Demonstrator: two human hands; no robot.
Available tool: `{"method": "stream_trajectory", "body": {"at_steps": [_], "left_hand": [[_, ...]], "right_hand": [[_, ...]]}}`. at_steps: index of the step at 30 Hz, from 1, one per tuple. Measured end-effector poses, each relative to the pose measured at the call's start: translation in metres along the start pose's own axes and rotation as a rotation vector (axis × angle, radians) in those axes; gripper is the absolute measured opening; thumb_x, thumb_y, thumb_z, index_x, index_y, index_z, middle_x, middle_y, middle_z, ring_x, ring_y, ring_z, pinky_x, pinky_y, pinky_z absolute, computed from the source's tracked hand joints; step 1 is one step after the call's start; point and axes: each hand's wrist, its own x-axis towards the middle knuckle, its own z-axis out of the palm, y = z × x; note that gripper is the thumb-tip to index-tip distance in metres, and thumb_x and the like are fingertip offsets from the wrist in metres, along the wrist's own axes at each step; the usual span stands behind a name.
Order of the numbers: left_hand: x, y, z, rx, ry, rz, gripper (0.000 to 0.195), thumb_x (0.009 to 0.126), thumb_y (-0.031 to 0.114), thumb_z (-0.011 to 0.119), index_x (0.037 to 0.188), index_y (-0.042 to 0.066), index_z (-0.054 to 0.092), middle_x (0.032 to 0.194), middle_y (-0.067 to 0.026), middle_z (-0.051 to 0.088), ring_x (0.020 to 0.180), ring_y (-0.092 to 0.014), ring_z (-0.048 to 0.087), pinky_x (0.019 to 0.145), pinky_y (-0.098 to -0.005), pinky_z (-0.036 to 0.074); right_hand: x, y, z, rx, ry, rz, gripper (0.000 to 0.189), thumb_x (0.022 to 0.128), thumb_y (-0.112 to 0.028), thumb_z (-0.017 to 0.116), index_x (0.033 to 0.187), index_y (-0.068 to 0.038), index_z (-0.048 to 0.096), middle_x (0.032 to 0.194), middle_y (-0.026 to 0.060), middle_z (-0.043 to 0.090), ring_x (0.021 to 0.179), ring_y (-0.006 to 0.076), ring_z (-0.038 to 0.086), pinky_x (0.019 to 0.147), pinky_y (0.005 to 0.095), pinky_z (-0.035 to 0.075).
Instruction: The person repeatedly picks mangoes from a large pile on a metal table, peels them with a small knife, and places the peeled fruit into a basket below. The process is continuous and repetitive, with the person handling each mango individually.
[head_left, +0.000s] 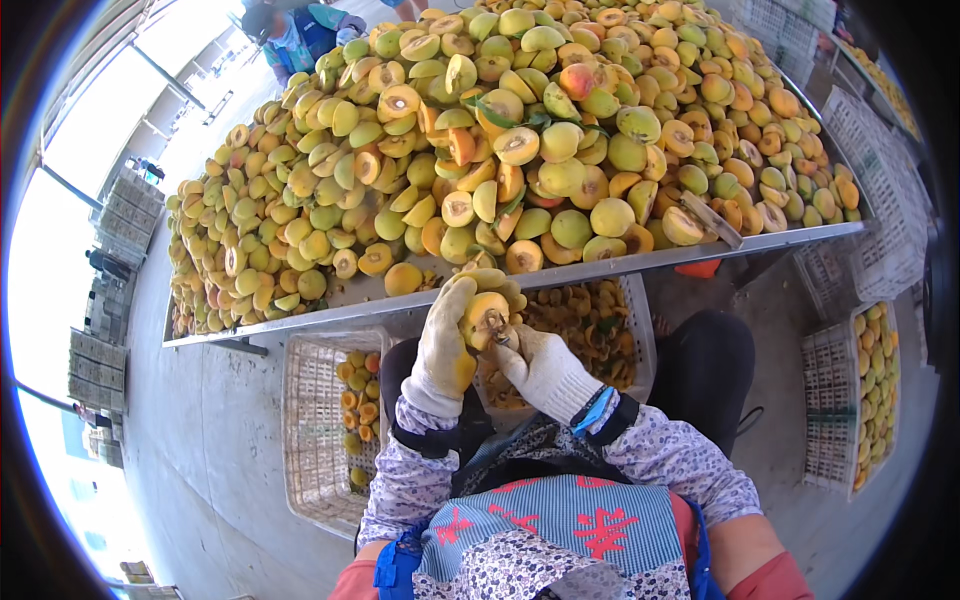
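Observation:
My left hand (444, 349), in a stained cotton work glove, grips a halved yellow peach (480, 313) with its cut face and brown pit cavity turned up. At that cavity is my right hand (541, 367), also gloved, its fingers closed around a small metal tool (502, 339). The glove hides most of this tool, so its exact kind is unclear. Both hands are just off the near edge of a metal table (600, 266) heaped with yellow-green peaches (480, 150), many cut in half. Beneath them, a plastic crate (641, 337) between my knees contains peach scraps (585, 322).
A white plastic crate (311, 435) with some peach halves (364, 397) stands on my left. A wooden piece (711, 219) lies at the table's rim. Right, another crate (829, 405) contains peaches, below stacked crates (874, 195). A person (300, 37) is across the heap.

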Motion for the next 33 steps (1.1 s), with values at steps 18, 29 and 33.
{"method": "stream_trajectory", "body": {"at_steps": [18, 29, 33], "left_hand": [[-0.006, -0.012, 0.019, -0.050, 0.261, 0.057, 0.039, 0.105, 0.035, 0.054, 0.109, -0.002, 0.065, 0.090, -0.0125, 0.068, 0.076, -0.024, 0.070, 0.070, -0.0342, 0.057], [-0.008, -0.011, 0.019, 0.052, 0.228, 0.030, 0.045, 0.105, 0.038, 0.051, 0.111, -0.005, 0.062, 0.092, -0.0149, 0.067, 0.079, -0.027, 0.069, 0.069, -0.0353, 0.057], [-0.006, -0.015, 0.016, 0.124, 0.213, 0.034, 0.041, 0.105, 0.035, 0.053, 0.107, -0.005, 0.064, 0.087, -0.0152, 0.068, 0.077, -0.025, 0.069, 0.069, -0.0348, 0.057]], "right_hand": [[-0.010, 0.004, 0.017, -0.066, 0.172, -0.013, 0.036, 0.098, -0.038, 0.060, 0.107, -0.003, 0.061, 0.088, 0.0262, 0.069, 0.084, 0.0473, 0.067, 0.072, 0.0523, 0.054], [-0.009, 0.007, 0.008, -0.171, 0.082, 0.008, 0.037, 0.098, -0.037, 0.059, 0.110, -0.003, 0.059, 0.088, 0.0276, 0.069, 0.085, 0.0480, 0.067, 0.072, 0.0534, 0.054], [-0.009, 0.022, 0.020, -0.016, 0.083, -0.043, 0.034, 0.099, -0.034, 0.059, 0.107, -0.001, 0.062, 0.091, 0.0271, 0.070, 0.088, 0.0459, 0.068, 0.074, 0.0498, 0.054]]}}
